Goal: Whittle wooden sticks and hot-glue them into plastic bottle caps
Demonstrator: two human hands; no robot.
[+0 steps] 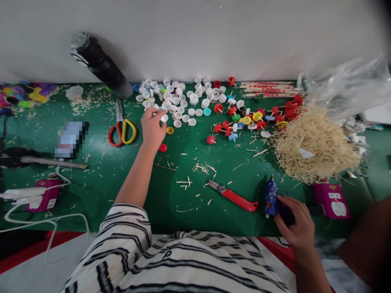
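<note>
Cropped shirt point(195, 264), glue gun point(270, 197) partly behind fingers point(293, 204)

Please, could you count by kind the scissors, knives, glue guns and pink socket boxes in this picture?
Scissors: 1
Red-handled knife: 1
Blue glue gun: 1, in the right hand
Pink socket boxes: 2
Total: 5

The white caps point(194, 98) look smooth plastic, the knife blade point(217, 186) metal.
</note>
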